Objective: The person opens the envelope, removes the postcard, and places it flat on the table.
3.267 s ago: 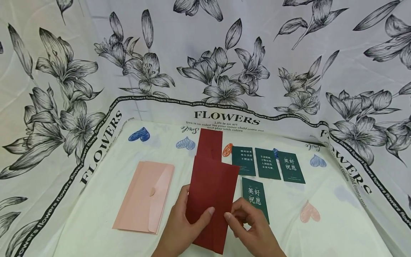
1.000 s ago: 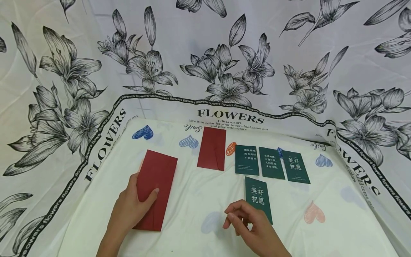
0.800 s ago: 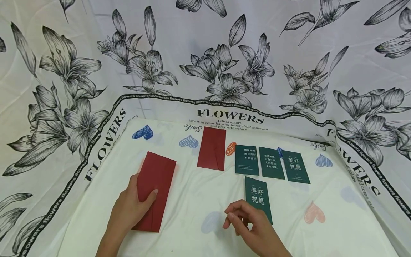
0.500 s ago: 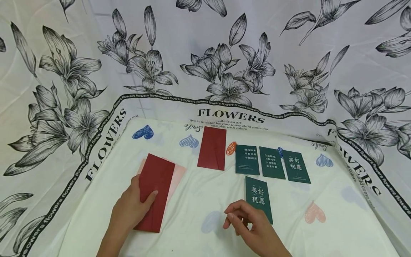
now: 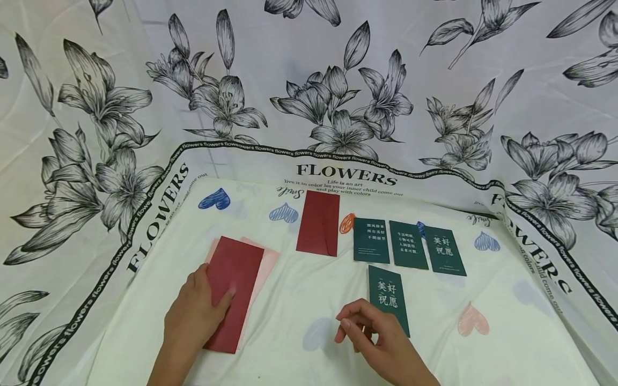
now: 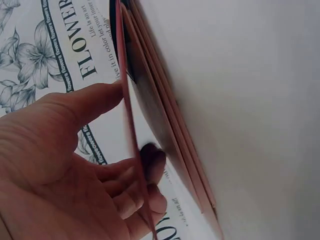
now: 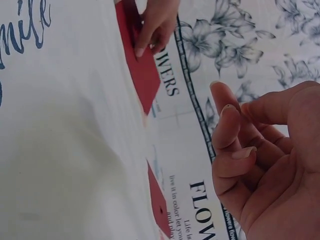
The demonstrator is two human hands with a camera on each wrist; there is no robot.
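Note:
In the head view my left hand (image 5: 194, 311) grips a red envelope (image 5: 238, 284) by its left edge, thumb on top. The left wrist view shows the fingers curled round the envelope's other face, with a thin stack of pink envelopes (image 6: 172, 117) close beside it. Pink edges of the pink envelopes (image 5: 265, 265) show at both sides of the red one, which covers most of them. My right hand (image 5: 379, 335) is held loosely curled with nothing in it, overlapping the lower part of a dark green card (image 5: 386, 287) with white characters.
A second red envelope (image 5: 318, 222) lies flat at the back middle. To its right stand three dark green cards in a row, including a left card (image 5: 370, 241), a middle card (image 5: 409, 245) and a right card (image 5: 445, 252). A white tablecloth (image 5: 299, 332) with printed hearts lies underneath.
My left hand has carried the red envelope from the middle to over the pink envelopes, then slightly nearer me. The right hand let go of it. More pink now shows at its right.

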